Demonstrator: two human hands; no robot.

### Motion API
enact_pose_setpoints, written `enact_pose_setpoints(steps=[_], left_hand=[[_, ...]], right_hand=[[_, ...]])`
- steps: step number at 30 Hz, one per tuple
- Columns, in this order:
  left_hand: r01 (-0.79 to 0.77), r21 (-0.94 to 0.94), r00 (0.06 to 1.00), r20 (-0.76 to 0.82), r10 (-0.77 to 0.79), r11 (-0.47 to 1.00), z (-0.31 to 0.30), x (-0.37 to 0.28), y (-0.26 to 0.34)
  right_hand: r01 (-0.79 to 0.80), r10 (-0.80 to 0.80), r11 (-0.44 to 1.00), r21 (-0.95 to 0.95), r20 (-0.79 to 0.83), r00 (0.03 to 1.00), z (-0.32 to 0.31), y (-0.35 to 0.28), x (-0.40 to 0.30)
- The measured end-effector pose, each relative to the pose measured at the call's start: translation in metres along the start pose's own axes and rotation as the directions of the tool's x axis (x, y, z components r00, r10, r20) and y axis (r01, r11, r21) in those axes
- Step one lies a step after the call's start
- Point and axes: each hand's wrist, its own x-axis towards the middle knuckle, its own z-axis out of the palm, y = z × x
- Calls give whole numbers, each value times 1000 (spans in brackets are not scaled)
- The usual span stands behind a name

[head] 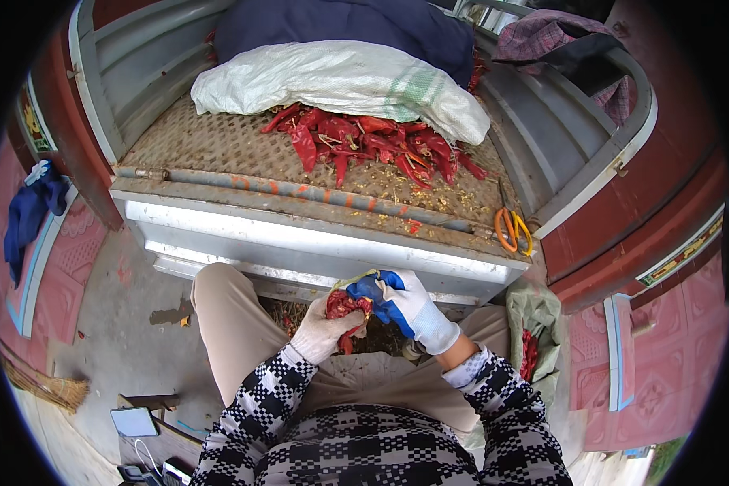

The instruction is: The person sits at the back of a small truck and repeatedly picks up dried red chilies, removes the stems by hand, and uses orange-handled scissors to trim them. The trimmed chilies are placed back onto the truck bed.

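Note:
My left hand (pixel 323 328), in a pale knit glove, is closed around a bunch of dried red chili peppers (pixel 342 305) above my lap. Against the bunch's upper right side is my right hand (pixel 404 304), in a white glove with blue coated fingers; its fingers are bent at the bunch, and their tips are partly hidden. A thin greenish-yellow strip (pixel 352 280) arches over the top of the bunch. Beyond my hands, a pile of loose red chili peppers (pixel 364 143) lies on the textured metal truck bed, partly under a white woven sack (pixel 340 79).
Orange-handled scissors (pixel 510 231) lie at the bed's right corner. The metal tailgate (pixel 316 237) stands before my knees. A green woven sack (pixel 533 340) with red peppers is at my right. A straw broom (pixel 54 386) and a small table with a phone (pixel 135 421) are at left.

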Motion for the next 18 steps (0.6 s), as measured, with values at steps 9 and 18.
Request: enact_pose_setpoints(steps=[9,18], left_hand=[[-57,351,984,180,-7,935,8,-5,-1],[-105,99,994,26,103,990,-4,3,-10]], right_hand=[[-384,279,828,408,294,914,-50,34,23],[-201,68,538,-818,-196,978,-47,18,-13]])
